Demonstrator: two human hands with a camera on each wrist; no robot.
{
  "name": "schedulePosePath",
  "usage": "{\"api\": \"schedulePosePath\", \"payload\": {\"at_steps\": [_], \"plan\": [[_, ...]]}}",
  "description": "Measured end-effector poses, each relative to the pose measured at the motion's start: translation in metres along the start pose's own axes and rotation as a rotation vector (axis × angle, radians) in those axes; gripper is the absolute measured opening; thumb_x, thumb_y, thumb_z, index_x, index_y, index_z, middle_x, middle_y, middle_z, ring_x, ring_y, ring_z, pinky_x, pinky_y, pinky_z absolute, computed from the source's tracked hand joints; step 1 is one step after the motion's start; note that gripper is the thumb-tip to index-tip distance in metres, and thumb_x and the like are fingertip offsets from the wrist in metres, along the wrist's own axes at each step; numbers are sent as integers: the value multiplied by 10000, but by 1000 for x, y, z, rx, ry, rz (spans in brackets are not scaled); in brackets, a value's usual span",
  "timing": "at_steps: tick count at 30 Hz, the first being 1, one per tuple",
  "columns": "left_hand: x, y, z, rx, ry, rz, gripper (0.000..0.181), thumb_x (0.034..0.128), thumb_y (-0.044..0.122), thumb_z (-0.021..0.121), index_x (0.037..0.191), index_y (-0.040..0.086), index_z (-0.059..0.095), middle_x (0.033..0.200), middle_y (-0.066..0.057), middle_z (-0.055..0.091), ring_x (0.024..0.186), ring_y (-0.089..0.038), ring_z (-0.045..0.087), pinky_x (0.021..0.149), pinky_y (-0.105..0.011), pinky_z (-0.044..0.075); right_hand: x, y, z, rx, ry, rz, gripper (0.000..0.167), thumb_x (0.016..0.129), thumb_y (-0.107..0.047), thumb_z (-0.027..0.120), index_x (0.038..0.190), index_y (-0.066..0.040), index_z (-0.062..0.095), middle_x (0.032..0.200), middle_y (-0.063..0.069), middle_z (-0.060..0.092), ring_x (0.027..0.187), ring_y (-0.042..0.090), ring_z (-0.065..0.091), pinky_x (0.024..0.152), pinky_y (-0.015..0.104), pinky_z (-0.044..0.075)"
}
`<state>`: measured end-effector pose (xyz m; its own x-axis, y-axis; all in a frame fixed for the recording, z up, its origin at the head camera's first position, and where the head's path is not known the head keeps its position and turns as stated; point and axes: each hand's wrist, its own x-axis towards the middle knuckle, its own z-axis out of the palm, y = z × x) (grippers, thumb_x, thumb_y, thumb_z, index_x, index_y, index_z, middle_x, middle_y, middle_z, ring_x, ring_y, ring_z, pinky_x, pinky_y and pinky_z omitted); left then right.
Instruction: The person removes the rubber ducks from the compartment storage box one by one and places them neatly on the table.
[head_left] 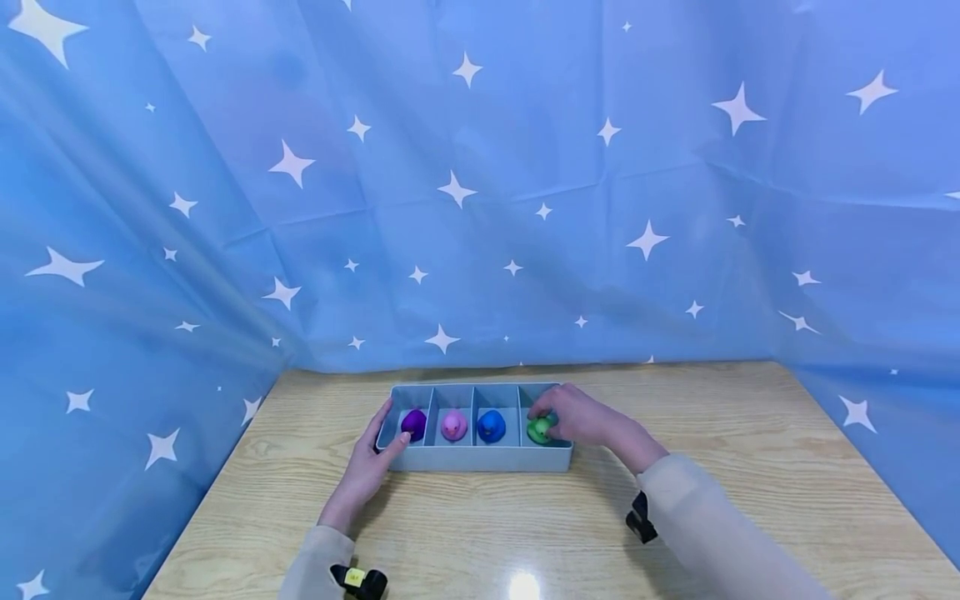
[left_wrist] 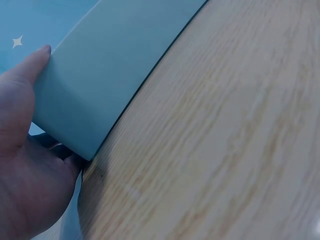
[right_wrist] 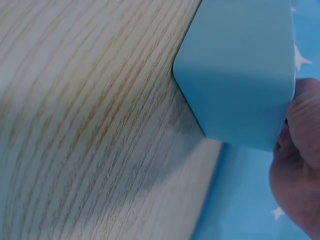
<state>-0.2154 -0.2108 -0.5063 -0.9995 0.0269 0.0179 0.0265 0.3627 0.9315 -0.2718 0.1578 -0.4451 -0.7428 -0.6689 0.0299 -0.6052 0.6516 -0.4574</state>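
A grey-blue tray [head_left: 480, 459] with several compartments holds a purple figure [head_left: 413, 423], a pink figure [head_left: 453, 426], a blue figure [head_left: 491, 427] and a green figure [head_left: 539, 430], one per compartment. At the tray's left end the left hand [head_left: 363, 471] grips the wall, thumb over the front rim; in the left wrist view that hand [left_wrist: 30, 150] lies around the tray's corner [left_wrist: 110, 65]. The right hand [head_left: 581, 417] reaches into the rightmost compartment, its fingers at the green figure. In the right wrist view the right hand [right_wrist: 300, 155] is over the rim of the tray [right_wrist: 240, 75], fingertips hidden.
A wood-grain table [head_left: 480, 525] carries the tray near its back edge. Behind and at both sides hangs a blue cloth [head_left: 480, 275] with white stars. Black wrist devices sit at both sleeves.
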Motion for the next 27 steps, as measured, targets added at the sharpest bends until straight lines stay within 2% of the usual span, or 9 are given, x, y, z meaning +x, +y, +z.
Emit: {"api": "schedulePosePath", "payload": {"at_steps": [7,16,27], "plan": [[1,-1,0,9,2,-35,741,1026,361,638,1647,261,244,1691,-174,167,1546,-411,106,1212,-628,114,0,0,-1,-28,-1,-22,257,834,45,794,1077,-37,781,1070,61,721,1011,249,639,892,451,544],[1,-3,1,-18,-8,-31,740,1032,348,632,1649,257,234,1697,-174,138,1551,-404,68,1216,-622,99,0,1,1,-24,-3,-23,218,852,34,789,1058,-37,786,1035,40,726,964,209,636,853,405,552],[0,-6,1,-38,-12,-24,736,1035,365,623,1649,274,227,1705,-142,123,1554,-393,51,1220,-616,71,-1,-3,-2,6,15,-6,234,868,64,764,1088,-14,769,1093,90,725,1018,247,650,865,417,570]]}}
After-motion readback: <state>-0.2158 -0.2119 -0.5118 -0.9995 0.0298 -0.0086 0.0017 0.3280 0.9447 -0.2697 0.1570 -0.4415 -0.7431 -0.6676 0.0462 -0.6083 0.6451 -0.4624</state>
